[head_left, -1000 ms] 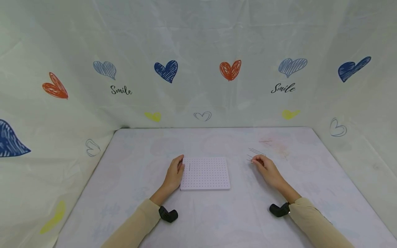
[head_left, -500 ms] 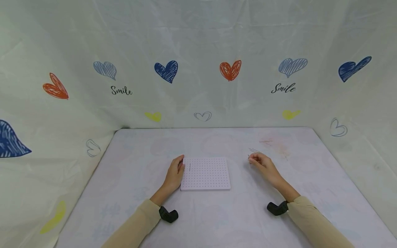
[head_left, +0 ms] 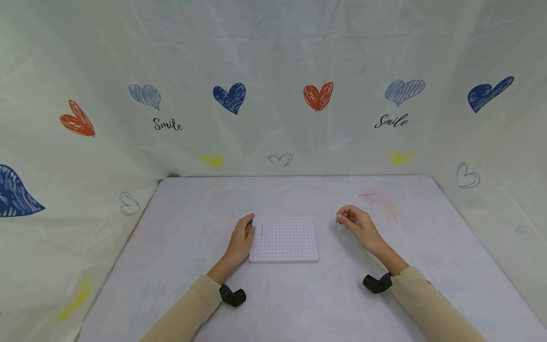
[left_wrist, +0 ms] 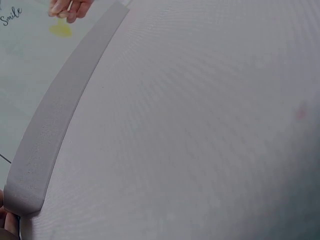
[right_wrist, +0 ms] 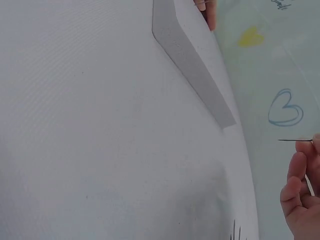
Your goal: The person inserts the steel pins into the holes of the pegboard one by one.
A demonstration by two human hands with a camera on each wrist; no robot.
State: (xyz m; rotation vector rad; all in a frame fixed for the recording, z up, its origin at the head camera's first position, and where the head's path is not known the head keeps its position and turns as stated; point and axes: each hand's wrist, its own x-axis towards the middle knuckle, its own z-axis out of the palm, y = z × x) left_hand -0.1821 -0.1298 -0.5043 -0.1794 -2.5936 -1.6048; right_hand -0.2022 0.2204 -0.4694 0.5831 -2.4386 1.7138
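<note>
A white board (head_left: pixel 284 240) with a grid of small holes lies on the table. My left hand (head_left: pixel 240 240) holds it by its left edge, thumb along the near side and fingers toward the far corner. One thin dark needle (head_left: pixel 262 231) stands upright in a hole near the board's upper left. To the right of the board, my right hand (head_left: pixel 359 226) is raised above the table. Its thumb and fingertips pinch a thin metal needle (right_wrist: pixel 294 140), whose pointed end sticks out in the right wrist view.
Several more needles (right_wrist: pixel 235 232) lie on the table, mostly hidden behind my right hand in the head view. The white table (head_left: pixel 290 304) ends at a pale curtain (head_left: pixel 273 57) printed with hearts. Reddish marks (head_left: pixel 380 199) show on the table at the far right.
My right hand has lifted off the loose needles and moved slightly left and back, with one needle between its fingertips. The left hand and the board have stayed put.
</note>
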